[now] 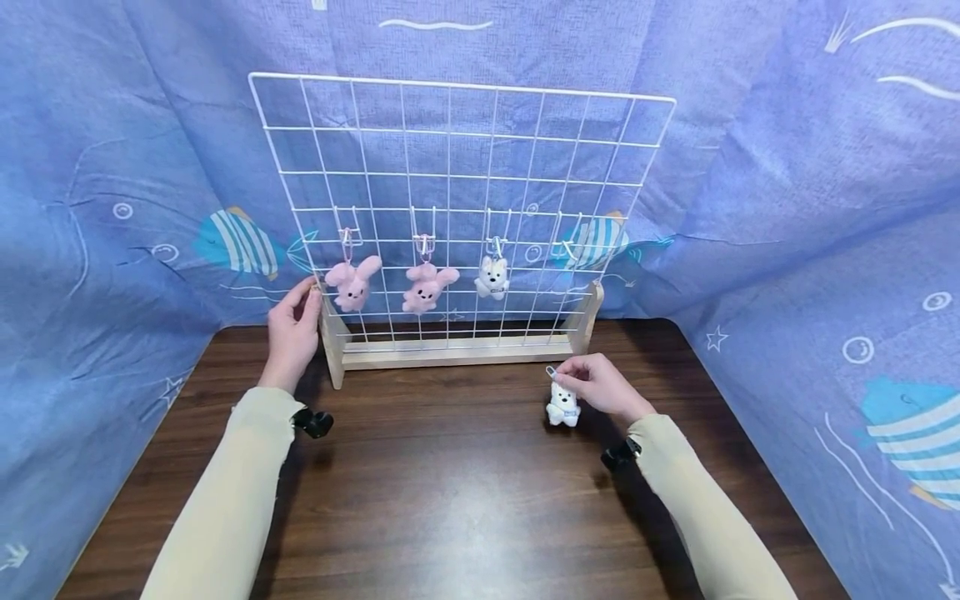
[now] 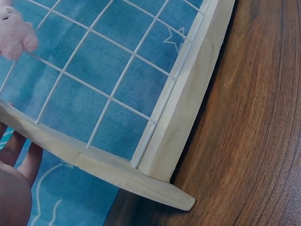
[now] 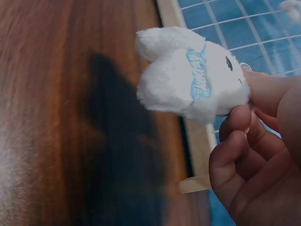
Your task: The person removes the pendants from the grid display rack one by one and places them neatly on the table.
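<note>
My right hand (image 1: 597,385) pinches a white plush dog keychain (image 1: 563,408) near its top, above the table in front of the rack's right end. The keychain's clasp (image 1: 551,372) sticks up past the fingertips. In the right wrist view the plush dog (image 3: 174,75) is tilted sideways, showing a light blue scarf. With thumb and fingers, my left hand (image 1: 292,333) grips the left wooden upright (image 1: 332,346) of a white wire grid rack (image 1: 457,358). Some of its fingers (image 2: 32,162) pass behind the wood in the left wrist view.
Two pink plush bunnies (image 1: 352,285) and another white plush dog (image 1: 492,277) hang from hooks on the grid. One more hook (image 1: 562,248) sits to their right. A dark wooden table (image 1: 442,467) lies below, with blue printed cloth (image 1: 750,208) behind and at the sides.
</note>
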The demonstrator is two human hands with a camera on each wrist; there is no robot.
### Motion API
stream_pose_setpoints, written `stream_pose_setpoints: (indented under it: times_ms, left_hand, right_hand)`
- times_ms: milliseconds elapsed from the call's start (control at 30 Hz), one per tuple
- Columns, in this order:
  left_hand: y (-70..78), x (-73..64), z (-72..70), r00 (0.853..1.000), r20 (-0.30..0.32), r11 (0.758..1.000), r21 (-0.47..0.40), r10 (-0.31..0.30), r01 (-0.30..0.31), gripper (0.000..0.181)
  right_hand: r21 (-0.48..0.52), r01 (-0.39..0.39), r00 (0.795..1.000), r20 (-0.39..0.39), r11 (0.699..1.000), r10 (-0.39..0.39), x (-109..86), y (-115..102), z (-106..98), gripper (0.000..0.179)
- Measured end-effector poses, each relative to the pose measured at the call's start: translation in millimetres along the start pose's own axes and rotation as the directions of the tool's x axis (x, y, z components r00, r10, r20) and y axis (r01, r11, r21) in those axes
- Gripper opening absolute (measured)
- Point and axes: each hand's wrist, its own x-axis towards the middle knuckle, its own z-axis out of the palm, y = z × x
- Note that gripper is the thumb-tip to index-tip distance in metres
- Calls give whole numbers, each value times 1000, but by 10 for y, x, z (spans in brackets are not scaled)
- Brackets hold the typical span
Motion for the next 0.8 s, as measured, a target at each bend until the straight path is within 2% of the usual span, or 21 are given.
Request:
stream_pose_setpoints:
  times_ms: [133,267,567,800]
  left_hand:
    - [-128,35,1,1000,-5,1000,7,-11,11,39]
    - [-154,43,-6,1000,0,1000,-7,-3,3,40]
    - [-159,36,-13,1000,8,1000,0,-13,13,41]
    - [-133,32,-16,1000,15,1000,-9,-22,22,41]
  right_hand:
    - [17,-37,998,47,999,36,26,95,57,9]
    - [14,-57,996,67,998,56,50,153,94,9]
    - [-103,-50,996,67,993,57,91,212,163,10]
    - [-207,-13,999,45,978,23,127,218,187,11]
